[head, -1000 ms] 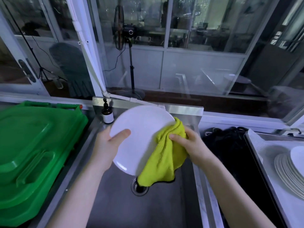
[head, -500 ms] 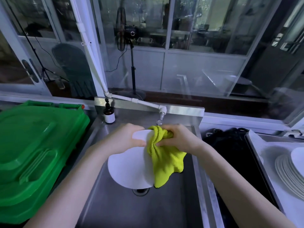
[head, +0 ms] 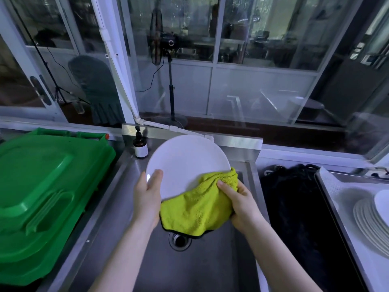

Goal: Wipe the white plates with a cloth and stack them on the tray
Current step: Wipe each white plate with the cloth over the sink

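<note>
— Where's the white plate (head: 185, 163)?
— Tilted over the sink (head: 200, 270). The left hand (head: 147, 192) grips its left rim, thumb on the face.
— And the cloth (head: 195, 205)?
— The right hand (head: 240, 199) clutches it around the lower right rim. The tray (head: 345, 186) of stacked plates (head: 370, 218) sits well apart, rightward.
</note>
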Motion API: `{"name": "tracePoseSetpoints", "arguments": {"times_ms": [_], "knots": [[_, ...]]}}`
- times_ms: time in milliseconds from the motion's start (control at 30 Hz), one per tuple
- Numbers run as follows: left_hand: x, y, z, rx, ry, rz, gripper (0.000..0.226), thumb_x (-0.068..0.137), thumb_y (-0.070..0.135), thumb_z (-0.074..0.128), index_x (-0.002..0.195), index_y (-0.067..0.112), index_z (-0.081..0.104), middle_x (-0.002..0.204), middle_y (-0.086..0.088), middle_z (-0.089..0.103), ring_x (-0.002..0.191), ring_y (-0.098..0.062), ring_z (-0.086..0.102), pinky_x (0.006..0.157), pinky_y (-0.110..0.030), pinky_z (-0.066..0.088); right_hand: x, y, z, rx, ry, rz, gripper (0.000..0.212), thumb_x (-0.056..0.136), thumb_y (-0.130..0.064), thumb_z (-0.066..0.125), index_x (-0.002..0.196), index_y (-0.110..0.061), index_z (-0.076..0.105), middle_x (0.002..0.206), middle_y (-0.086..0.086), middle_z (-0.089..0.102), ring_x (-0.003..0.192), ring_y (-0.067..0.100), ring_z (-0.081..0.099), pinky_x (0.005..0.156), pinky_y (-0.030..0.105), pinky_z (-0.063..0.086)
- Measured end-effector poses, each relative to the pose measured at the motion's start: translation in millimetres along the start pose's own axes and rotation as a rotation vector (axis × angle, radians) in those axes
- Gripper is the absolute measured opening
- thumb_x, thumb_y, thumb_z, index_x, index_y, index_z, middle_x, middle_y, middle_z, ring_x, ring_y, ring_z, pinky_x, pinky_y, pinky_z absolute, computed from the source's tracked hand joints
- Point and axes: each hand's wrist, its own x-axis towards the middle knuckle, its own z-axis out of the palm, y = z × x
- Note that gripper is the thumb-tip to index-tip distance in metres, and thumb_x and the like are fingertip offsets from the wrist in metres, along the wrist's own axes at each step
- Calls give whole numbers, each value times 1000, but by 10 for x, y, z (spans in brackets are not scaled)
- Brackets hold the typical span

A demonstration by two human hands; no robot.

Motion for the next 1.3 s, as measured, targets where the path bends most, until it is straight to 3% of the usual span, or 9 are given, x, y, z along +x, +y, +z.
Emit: {"name": "tracePoseSetpoints", "arguments": {"times_ms": [167,300,433,567,733,833,1000,1133,1300], "knots": [[171,243,-136,254,-163,268,24,102,24,58,98,46,68,98,25,73,89,8,66,75,-12,50,127,-502,17,-290,-99,-48,32,79,-12,76,109,-9,69,102,11,76,94,26,72,71,29,58],[267,499,-127,536,-387,401,30,90,41,59,98,12,62,80,-7,65,71,-11,53,66,-28,41,199,-973,194,-729,-275,-182,23,77,-12,81,98,-16,72,93,0,77,88,13,72,77,22,57],[258,641,8,897,-567,533,22,94,34,70,84,17,59,60,9,48,54,-5,41,53,-19,30,201,-975,411,-1033,-433,-251,25,75,-16,84,85,-33,69,73,-20,71,72,-9,63,71,6,46],[292,637,-48,663,-550,431,16,91,17,73,91,33,69,83,22,70,77,9,61,69,-8,42,177,-750,278,-835,-388,-255,24,77,-10,81,90,-29,73,86,-13,76,84,1,70,76,14,52],[37,247,-241,166,-118,130,26,74,51,74,97,37,72,99,12,76,95,-8,70,83,-31,52,94,-363,44,-181,-113,-82,28,70,-19,79,98,-19,77,103,13,75,94,28,72,73,33,58],[-94,45,-119,25,-48,77,17,87,39,72,102,32,69,108,19,75,107,-4,69,94,-32,51,45,-157,54,-33,-54,-29,26,72,-22,77,98,-20,76,106,13,74,95,27,72,73,36,59],[86,199,-173,165,-120,136,4,94,28,68,97,29,67,92,25,75,92,-1,70,78,-32,52,81,-417,35,-257,-100,-81,44,67,-24,80,108,-11,70,104,13,75,98,30,71,80,36,59],[194,499,-208,440,-363,269,18,87,31,74,103,24,70,93,14,77,92,-9,71,78,-36,53,136,-881,167,-687,-271,-252,23,74,-18,83,95,-20,73,93,-1,76,90,14,72,80,23,57],[286,656,-79,871,-477,359,57,90,39,74,139,13,60,140,0,63,131,-19,53,96,-22,37,150,-984,369,-980,-400,-332,25,77,-13,82,96,-25,72,82,-18,73,80,-7,65,75,8,47]]}}
